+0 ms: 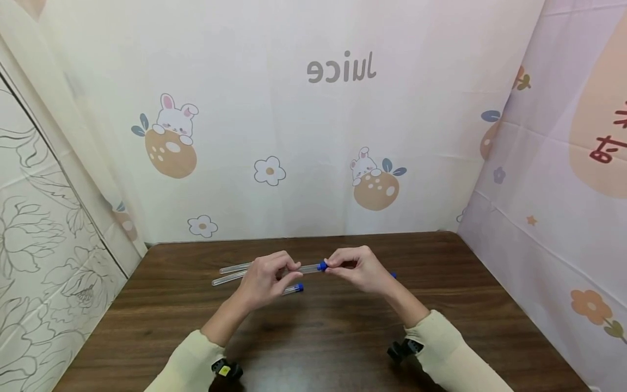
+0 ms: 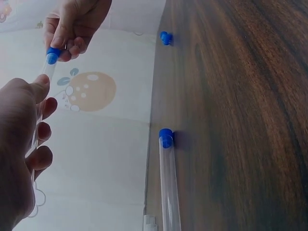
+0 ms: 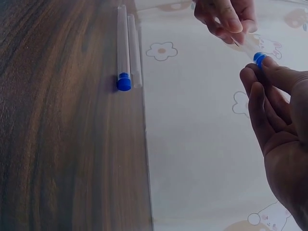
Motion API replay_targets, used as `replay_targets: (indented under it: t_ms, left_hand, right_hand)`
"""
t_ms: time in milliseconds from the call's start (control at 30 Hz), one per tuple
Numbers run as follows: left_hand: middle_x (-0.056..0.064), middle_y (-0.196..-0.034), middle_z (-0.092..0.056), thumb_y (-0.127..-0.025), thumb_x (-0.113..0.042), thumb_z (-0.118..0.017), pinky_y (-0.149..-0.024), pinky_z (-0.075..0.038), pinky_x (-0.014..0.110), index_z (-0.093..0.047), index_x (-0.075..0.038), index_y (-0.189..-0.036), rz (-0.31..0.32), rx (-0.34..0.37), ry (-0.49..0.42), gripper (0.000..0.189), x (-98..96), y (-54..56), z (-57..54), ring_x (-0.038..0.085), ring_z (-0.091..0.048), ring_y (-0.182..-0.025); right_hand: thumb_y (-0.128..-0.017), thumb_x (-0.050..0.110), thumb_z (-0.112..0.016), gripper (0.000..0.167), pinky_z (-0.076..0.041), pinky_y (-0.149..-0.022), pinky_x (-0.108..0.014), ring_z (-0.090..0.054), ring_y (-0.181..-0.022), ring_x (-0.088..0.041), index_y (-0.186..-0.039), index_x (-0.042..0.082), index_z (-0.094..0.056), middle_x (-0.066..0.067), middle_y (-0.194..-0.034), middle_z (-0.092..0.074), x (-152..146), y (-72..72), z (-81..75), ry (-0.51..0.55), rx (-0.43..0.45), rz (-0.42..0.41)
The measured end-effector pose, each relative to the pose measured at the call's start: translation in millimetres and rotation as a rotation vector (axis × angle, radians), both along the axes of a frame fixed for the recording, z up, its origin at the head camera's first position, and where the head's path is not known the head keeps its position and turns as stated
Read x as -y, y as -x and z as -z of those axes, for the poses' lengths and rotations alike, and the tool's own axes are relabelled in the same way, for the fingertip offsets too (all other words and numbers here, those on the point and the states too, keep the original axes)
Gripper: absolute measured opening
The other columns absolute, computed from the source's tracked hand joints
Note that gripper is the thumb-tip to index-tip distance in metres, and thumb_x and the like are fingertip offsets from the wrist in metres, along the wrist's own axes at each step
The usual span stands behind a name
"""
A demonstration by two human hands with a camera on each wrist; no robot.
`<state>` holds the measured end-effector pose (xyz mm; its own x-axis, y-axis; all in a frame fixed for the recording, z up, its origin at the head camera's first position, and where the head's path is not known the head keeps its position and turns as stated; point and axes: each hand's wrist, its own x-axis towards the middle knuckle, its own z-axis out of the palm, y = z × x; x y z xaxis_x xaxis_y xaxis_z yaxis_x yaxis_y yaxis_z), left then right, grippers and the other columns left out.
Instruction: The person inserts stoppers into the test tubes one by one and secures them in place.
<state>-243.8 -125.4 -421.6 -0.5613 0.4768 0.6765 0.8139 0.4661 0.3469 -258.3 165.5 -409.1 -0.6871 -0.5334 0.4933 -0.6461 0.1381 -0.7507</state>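
Observation:
My left hand (image 1: pixel 268 277) grips a clear plastic test tube (image 1: pixel 309 269) above the table, thumb and fingers wrapped along it. With thumb and fingertips my right hand (image 1: pixel 360 268) pinches a blue cap (image 1: pixel 322 265) at the tube's right end. Whether the cap is fully seated I cannot tell. On the table, a second test tube (image 3: pixel 123 43) carries a blue cap (image 3: pixel 123 84); in the head view the left hand partly covers it. Beside it lies another clear tube (image 3: pixel 135 53), no cap visible at its near end.
Loose blue plastic, seemingly caps (image 2: pixel 166 38), lies on the wooden table (image 1: pixel 313 337), partly behind the right hand in the head view. Clear tube ends (image 1: pixel 229 278) stick out left of the left hand. A printed curtain (image 1: pixel 294 120) hangs along the table's back edge.

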Motion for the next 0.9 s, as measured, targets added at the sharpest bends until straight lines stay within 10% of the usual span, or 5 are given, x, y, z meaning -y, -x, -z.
replay_targets:
  t_ms: [267, 500, 900]
  left_hand:
    - [-0.002, -0.085, -0.074, -0.095, -0.014, -0.09, -0.058, -0.039, 0.013, -0.073, -0.014, -0.089, -0.002, 0.009, 0.013, 0.018, -2.1, -0.2, -0.9, 0.006, -0.05, -0.063]
    - [-0.002, -0.087, -0.076, -0.095, -0.015, -0.091, -0.058, -0.04, 0.013, -0.074, -0.014, -0.089, -0.019, 0.008, 0.015, 0.018, -0.8, 0.6, 3.6, -0.001, -0.046, -0.065]
    - [0.0, -0.089, -0.077, -0.096, -0.012, -0.089, -0.058, -0.04, 0.014, -0.074, -0.013, -0.093, -0.012, 0.013, -0.032, 0.015, -3.5, 2.7, 6.0, -0.003, -0.044, -0.067]
  right_hand:
    - [-0.096, -0.01, -0.08, 0.013, -0.06, -0.066, -0.02, -0.074, -0.083, -0.003, -0.104, -0.003, -0.086, -0.023, -0.101, -0.084, -1.6, 1.4, -3.7, -0.025, -0.008, -0.024]
    - [-0.096, -0.007, -0.082, 0.012, -0.062, -0.07, -0.022, -0.076, -0.083, -0.02, -0.105, -0.001, -0.087, -0.021, -0.104, -0.085, -4.0, 1.8, -10.1, -0.097, 0.011, -0.028]
    - [-0.098, -0.003, -0.082, 0.01, -0.059, -0.069, -0.022, -0.069, -0.083, -0.003, -0.105, 0.003, -0.087, -0.017, -0.104, -0.086, -4.2, 5.6, -19.3, -0.148, 0.021, 0.014]
